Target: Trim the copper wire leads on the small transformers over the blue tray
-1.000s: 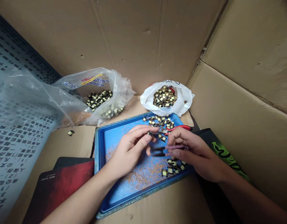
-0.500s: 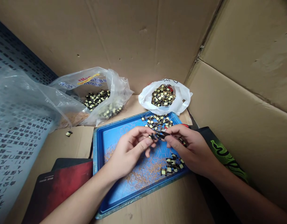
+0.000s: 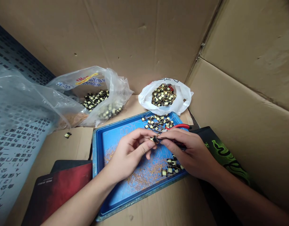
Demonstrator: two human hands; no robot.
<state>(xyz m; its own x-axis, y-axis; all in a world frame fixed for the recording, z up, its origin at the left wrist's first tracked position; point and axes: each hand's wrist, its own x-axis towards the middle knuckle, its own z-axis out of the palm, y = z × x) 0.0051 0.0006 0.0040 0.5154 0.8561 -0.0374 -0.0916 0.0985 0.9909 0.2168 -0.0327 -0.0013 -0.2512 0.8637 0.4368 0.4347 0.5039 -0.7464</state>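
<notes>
Head view: nearest, at the bottom of the frame, the rim of a blue tray [image 3: 122,196] slants upward to the right, with a red-and-black mat [image 3: 64,185] at lower left. Loose copper-coloured wire clippings [image 3: 144,179] lie scattered over the tray floor, and a cluster of yellow-taped coils [image 3: 165,172] sits in its lower right corner. Just above centre of the tray, the left hand [image 3: 129,152] pinches one small yellow-taped coil [image 3: 155,139] between thumb and forefinger. Beside it the right hand [image 3: 191,150] has its fingers closed around a slim dark hand tool [image 3: 167,138], which they mostly hide; whether its tip touches the coil I cannot tell. For good work here, the pinch should sit on the coil's body, clear of its wires, and the two hands should brace close together so the tool meets the wire squarely. The left fingertips are very near the tool, so they are best kept behind its edge; turning the coil rather than the tool would probably give better sight. Farther up, a heap of wire-legged coils [image 3: 162,119] lies beside red-handled pliers [image 3: 180,126]. Beyond the tray stand a white plastic bag [image 3: 183,100] and, upper left, a clear plastic bag [image 3: 118,91], both holding coils, before a cardboard wall [image 3: 118,34].
</notes>
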